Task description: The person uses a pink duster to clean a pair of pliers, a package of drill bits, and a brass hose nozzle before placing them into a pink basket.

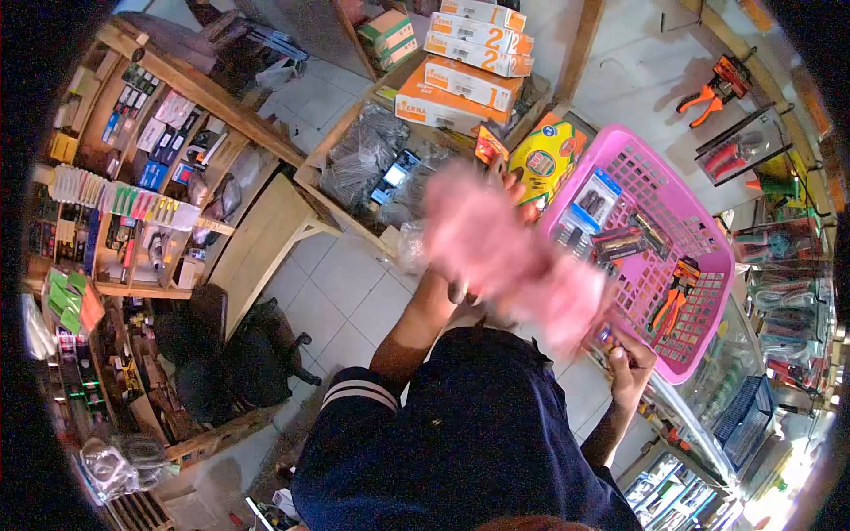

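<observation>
A pink cloth (491, 234), smeared by motion, stretches across the middle of the view in front of my body. My left hand (453, 290) is at the cloth's left edge and seems to grip it, with most of its fingers hidden behind the pink. Lower right, the fingers of my right hand (630, 358) are closed beside the other end of the cloth. A small bluish item shows at its fingertips, too small to name. Just beyond the right hand sits a pink plastic basket (611, 142), with orange-handled pliers (677, 296) and a blue-carded pack (595, 202) inside.
Eterna boxes (456, 102) are stacked behind a wooden bin (310, 168) of plastic-wrapped goods. A yellow package (544, 159) leans by the basket. Wooden shelves (221, 115) stand left, a black chair (252, 354) below them. Packaged tools (744, 155) hang right.
</observation>
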`<state>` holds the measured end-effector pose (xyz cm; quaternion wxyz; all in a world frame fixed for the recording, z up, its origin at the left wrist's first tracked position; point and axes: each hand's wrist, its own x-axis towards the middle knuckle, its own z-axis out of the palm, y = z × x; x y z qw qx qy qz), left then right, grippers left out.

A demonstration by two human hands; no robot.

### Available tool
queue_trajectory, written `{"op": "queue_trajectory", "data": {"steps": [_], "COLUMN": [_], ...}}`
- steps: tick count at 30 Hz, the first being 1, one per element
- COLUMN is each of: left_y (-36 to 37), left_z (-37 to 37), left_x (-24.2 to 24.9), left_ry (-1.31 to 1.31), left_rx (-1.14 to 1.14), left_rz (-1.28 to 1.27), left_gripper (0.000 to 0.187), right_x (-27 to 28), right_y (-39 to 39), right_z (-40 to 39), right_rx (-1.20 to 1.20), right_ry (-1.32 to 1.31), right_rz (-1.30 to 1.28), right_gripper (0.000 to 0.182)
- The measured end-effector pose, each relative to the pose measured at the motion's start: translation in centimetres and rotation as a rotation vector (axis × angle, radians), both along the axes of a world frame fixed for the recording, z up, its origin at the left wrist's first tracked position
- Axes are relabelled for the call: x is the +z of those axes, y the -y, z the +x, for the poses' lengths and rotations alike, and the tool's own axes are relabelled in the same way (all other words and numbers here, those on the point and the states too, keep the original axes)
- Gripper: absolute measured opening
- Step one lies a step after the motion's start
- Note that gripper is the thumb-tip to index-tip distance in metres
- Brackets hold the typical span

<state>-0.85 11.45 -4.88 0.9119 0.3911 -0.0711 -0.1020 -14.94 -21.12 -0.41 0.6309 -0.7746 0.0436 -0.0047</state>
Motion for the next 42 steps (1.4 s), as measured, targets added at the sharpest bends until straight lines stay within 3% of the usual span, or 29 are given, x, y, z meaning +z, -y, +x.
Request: {"op": "queue_trajectory", "data": {"steps": [1, 3, 5, 7, 8, 9, 10, 12, 13, 17, 21, 23, 26, 31, 35, 38, 39, 42], "left_y": [-0.3, 0.1, 0.0, 0.1, -0.3, -0.4, -0.6, -1.6, -1.6, -1.9, -0.3, 0.0, -0.5, -0.1, -0.7, -1.6, -1.5, 0.6], "left_z": [-0.1, 1.1, 0.4, -3.1, -3.1, -2.2, -1.9, -1.5, -1.5, -1.0, -3.5, -3.6, -1.9, -1.0, -0.5, -1.4, -1.7, -1.9], "left_x": [-0.5, -0.4, 0.8, 5.3, 5.0, 4.4, 4.0, 3.9, 3.6, -0.8, 7.2, 8.0, 7.3, 5.5, 5.5, 5.1, 5.3, 6.4], "left_ry": [0.075, 0.147, 0.069, -0.227, -0.258, -0.251, -0.265, -0.364, -0.304, -0.060, -0.060, -0.100, -0.316, -0.305, -0.325, -0.214, -0.008, 0.106], "left_rx": [0.061, -0.308, -0.313, 0.037, -0.005, -0.086, -0.155, -0.176, -0.099, 0.203, 0.633, 0.759, 0.763, 0.770, 0.775, 0.570, 0.445, 0.468], "left_rz": [0.126, -0.588, -0.761, -0.343, -0.458, -0.666, -0.834, -0.955, -0.844, -0.395, -0.240, -0.156, -0.259, -0.324, -0.555, -0.613, -0.526, -0.547], "left_gripper": [0.077, 0.077, 0.061, 0.065, 0.062, 0.059, 0.056, 0.052, 0.053, 0.056, 0.061, 0.058, 0.051, 0.036, 0.035, 0.037, 0.040, 0.052], "right_x": [0.2, 0.4, 0.3, 1.0, 1.2, 1.1, 0.5, -0.3, -0.5, -0.6, -0.2, -0.2, 0.1, 0.4, 0.6, 0.4, 0.7, -0.9], "right_y": [-0.1, 0.4, 0.5, -0.7, -1.0, -0.2, -0.2, -0.7, -0.8, -2.5, -3.9, -5.5, -7.5, -10.2, -10.9, -11.1, -11.4, -11.8], "right_z": [0.1, 0.4, 0.5, 0.3, 0.1, 0.6, 0.6, 0.2, -0.3, -0.6, -1.5, -1.4, -0.9, 0.9, 0.6, 0.4, 0.6, 0.2], "right_rx": [0.010, 0.192, 0.252, 0.111, 0.041, 0.221, 0.238, 0.269, 0.204, 0.145, 0.159, 0.142, 0.160, 0.092, 0.014, 0.052, 0.104, 0.232], "right_ry": [-0.014, 0.024, 0.050, 0.008, -0.014, 0.003, 0.052, 0.146, 0.035, -0.005, -0.124, -0.137, -0.163, -0.046, -0.014, -0.005, -0.011, -0.037], "right_rz": [0.018, -0.007, -0.025, -0.031, -0.034, -0.056, -0.035, 0.006, 0.006, 0.002, 0.103, 0.114, 0.134, 0.193, 0.322, 0.307, 0.256, 0.162], "right_gripper": [0.038, 0.037, 0.036, 0.035, 0.035, 0.035, 0.035, 0.036, 0.035, 0.030, 0.031, 0.031, 0.033, 0.039, 0.040, 0.037, 0.036, 0.034]}}
